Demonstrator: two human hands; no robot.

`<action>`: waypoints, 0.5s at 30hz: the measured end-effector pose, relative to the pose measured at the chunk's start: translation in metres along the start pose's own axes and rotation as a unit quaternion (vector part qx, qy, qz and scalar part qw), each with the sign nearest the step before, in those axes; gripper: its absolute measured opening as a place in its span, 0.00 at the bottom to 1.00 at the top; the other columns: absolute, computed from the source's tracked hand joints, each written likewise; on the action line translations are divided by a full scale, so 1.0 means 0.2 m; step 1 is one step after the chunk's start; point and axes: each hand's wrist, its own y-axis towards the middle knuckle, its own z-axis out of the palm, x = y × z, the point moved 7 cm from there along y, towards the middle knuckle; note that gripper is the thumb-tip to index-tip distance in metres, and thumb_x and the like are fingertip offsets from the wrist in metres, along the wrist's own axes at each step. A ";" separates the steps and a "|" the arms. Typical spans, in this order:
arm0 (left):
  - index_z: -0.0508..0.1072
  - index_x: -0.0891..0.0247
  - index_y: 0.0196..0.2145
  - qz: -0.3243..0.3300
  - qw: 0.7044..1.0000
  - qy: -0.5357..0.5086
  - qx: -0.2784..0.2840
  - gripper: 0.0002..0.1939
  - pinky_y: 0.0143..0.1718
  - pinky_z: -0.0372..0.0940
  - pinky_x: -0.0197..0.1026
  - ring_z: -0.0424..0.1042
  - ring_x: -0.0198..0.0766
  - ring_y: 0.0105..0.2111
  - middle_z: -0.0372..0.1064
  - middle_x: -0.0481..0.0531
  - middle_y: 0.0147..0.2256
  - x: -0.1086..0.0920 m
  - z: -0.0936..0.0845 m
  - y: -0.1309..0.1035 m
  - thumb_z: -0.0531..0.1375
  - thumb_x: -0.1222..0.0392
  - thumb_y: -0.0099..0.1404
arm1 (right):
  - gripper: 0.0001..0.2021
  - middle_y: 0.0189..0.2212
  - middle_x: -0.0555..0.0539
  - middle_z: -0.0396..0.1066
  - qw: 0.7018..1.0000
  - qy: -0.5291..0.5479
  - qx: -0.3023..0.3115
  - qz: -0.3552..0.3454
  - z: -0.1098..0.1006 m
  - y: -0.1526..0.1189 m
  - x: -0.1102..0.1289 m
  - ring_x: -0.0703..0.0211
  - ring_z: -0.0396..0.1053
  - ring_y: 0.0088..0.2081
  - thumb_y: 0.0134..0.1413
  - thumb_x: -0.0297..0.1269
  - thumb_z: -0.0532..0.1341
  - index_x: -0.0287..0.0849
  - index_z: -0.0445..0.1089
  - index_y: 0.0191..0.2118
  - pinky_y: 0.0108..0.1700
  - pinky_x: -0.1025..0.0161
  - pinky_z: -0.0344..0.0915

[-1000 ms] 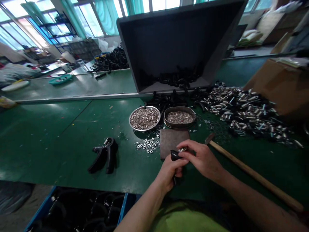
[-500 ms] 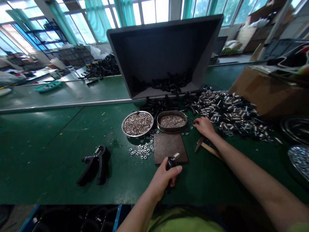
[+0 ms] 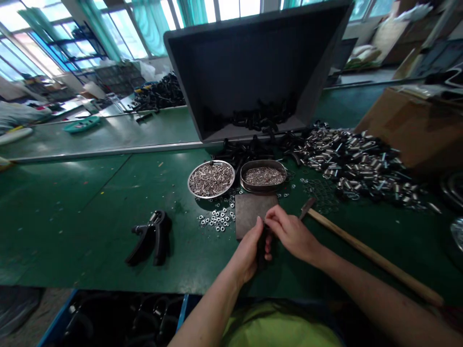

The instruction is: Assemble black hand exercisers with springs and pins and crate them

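Over the near edge of a dark metal plate (image 3: 249,209), my left hand (image 3: 246,255) is wrapped round a black handle (image 3: 261,253), mostly hidden by the fingers. My right hand (image 3: 292,238) meets it at the handle's top, thumb and fingers pinched together. Whatever sits in that pinch is too small and covered to make out. A hammer (image 3: 365,248) with a wooden shaft lies right of the plate, partly behind my right hand. To the left rests a black hand grip (image 3: 157,236) with a metal spring. Loose metal nuts or washers (image 3: 218,220) are scattered beside the plate.
Behind the plate stand a round dish (image 3: 189,185) of small metal pins and an oval tin (image 3: 243,182) of tiny parts. A tilted grey bin (image 3: 181,86) holds black handles. Springs and handles (image 3: 365,161) are heaped right, before a cardboard box (image 3: 408,120).
My right hand has come back from beside the oval tin to the top of the handle in my left hand. The hammer's shaft now shows at full length. The view has shifted slightly.
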 end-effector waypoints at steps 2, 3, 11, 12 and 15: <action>0.64 0.65 0.30 0.020 0.999 0.025 -0.010 0.29 0.18 0.49 0.29 0.54 0.27 0.21 0.56 0.45 0.24 0.00 0.00 -0.01 0.56 0.31 0.53 | 0.05 0.23 0.51 0.70 1.000 -0.030 0.005 -0.003 0.03 -0.03 0.03 0.58 0.70 0.28 0.60 0.38 0.50 0.46 0.60 0.34 0.31 0.62 0.60; 0.64 0.64 0.30 0.029 0.999 0.038 -0.017 0.29 0.18 0.49 0.29 0.54 0.27 0.21 0.56 0.45 0.24 0.00 0.00 -0.02 0.57 0.32 0.53 | 0.06 0.23 0.51 0.71 0.999 -0.039 0.006 -0.006 0.04 -0.03 0.04 0.57 0.71 0.28 0.60 0.38 0.50 0.46 0.60 0.34 0.31 0.62 0.60; 0.63 0.63 0.33 0.048 0.993 0.101 -0.027 0.26 0.19 0.50 0.30 0.55 0.28 0.22 0.55 0.44 0.25 0.03 -0.02 -0.03 0.55 0.34 0.57 | 0.05 0.26 0.49 0.72 0.999 -0.040 -0.002 -0.018 0.04 -0.07 0.00 0.56 0.72 0.29 0.58 0.36 0.50 0.46 0.61 0.35 0.32 0.62 0.61; 0.63 0.63 0.33 0.052 0.991 0.123 -0.033 0.26 0.18 0.49 0.30 0.54 0.28 0.21 0.54 0.43 0.24 0.03 -0.03 -0.03 0.55 0.34 0.57 | 0.04 0.26 0.50 0.72 1.000 -0.027 0.000 -0.014 0.05 -0.08 0.00 0.57 0.71 0.29 0.58 0.35 0.50 0.46 0.61 0.35 0.32 0.63 0.61; 0.66 0.63 0.36 0.094 0.972 0.208 -0.061 0.26 0.18 0.47 0.31 0.53 0.28 0.20 0.54 0.42 0.22 -0.01 -0.06 -0.03 0.58 0.36 0.56 | 0.03 0.23 0.53 0.69 0.998 0.058 0.027 0.003 0.07 -0.09 -0.02 0.61 0.68 0.27 0.57 0.33 0.52 0.46 0.62 0.37 0.30 0.65 0.60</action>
